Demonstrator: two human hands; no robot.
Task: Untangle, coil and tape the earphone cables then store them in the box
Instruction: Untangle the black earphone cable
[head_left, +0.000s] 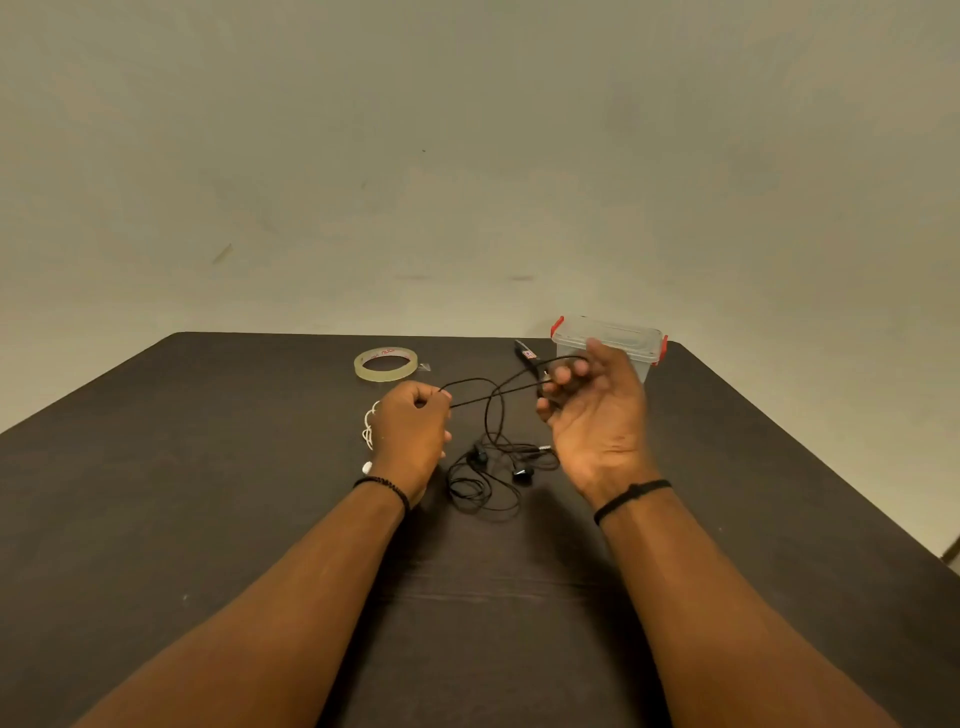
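A plain beige wall rises behind a dark brown table that fills the lower half of the frame. At centre, the left hand pinches a thin black earphone cable, while the right hand has its fingers curled round loops of the same cable. The rest of it lies tangled on the table between the wrists. A white earphone cable peeks out left of the left hand. Farther back sit a clear tape roll and a lidded transparent plastic box with red clips.
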